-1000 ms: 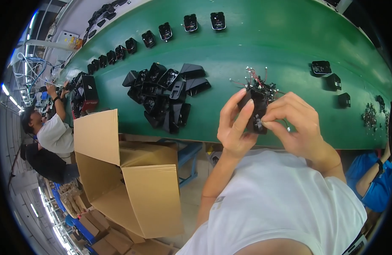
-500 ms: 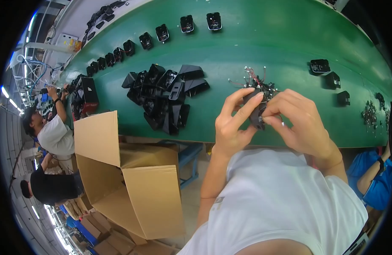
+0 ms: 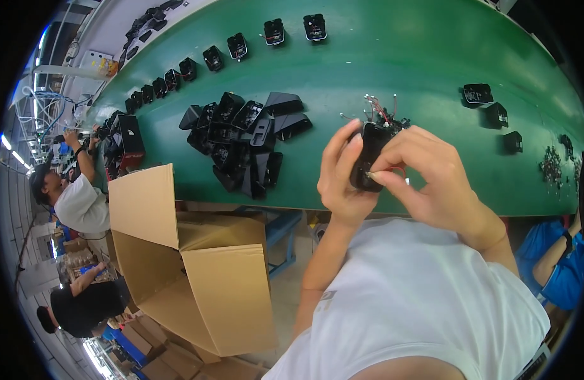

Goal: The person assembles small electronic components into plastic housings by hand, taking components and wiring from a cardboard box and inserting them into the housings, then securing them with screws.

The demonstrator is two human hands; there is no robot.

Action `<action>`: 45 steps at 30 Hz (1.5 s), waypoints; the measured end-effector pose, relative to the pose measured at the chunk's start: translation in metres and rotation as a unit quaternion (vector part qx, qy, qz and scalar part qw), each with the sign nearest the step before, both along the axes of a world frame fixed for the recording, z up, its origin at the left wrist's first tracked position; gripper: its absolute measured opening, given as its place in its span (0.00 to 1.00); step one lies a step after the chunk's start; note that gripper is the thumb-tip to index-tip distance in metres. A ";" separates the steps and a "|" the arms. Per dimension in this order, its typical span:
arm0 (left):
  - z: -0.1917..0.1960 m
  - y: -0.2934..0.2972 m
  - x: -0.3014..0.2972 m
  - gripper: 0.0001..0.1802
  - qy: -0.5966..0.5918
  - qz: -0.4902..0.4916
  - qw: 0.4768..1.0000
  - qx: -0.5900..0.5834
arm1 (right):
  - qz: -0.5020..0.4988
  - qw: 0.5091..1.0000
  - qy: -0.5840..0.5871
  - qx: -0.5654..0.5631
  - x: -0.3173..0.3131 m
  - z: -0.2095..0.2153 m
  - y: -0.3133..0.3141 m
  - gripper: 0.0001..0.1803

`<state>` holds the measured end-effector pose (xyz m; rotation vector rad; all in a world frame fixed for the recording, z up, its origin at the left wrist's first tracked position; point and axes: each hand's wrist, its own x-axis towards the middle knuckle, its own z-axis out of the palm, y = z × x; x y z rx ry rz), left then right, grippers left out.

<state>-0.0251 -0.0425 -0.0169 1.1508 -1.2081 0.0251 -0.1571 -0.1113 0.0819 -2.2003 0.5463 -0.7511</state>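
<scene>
A black part [image 3: 370, 155] is held over a plain green surface [image 3: 393, 57]. Black housings [image 3: 241, 139] are heaped there. Red and white wires [image 3: 380, 109] are seen. The box [image 3: 197, 266] is brown; the shirt [image 3: 418, 304] white.

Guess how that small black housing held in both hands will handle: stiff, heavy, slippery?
The black housing looks like rigid moulded plastic, so probably stiff. The left hand and right hand hold it by the fingertips, so likely light. Its smooth shell may be a bit slippery.
</scene>
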 end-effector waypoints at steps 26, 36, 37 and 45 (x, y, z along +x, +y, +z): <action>0.010 0.005 0.008 0.31 -0.073 0.095 0.992 -0.026 | -0.028 0.994 -0.064 0.079 0.012 -0.014 0.006 0.12; 0.005 0.006 0.009 0.29 -0.102 0.096 0.988 -0.060 | -0.007 0.988 0.001 0.157 0.010 -0.010 -0.001 0.13; 0.004 0.007 0.009 0.29 -0.096 0.094 0.990 -0.050 | -0.007 0.987 0.000 0.158 0.010 -0.010 -0.001 0.13; 0.008 0.007 0.012 0.27 -0.065 0.043 0.997 0.002 | -0.009 0.991 0.010 0.131 0.015 -0.010 -0.003 0.11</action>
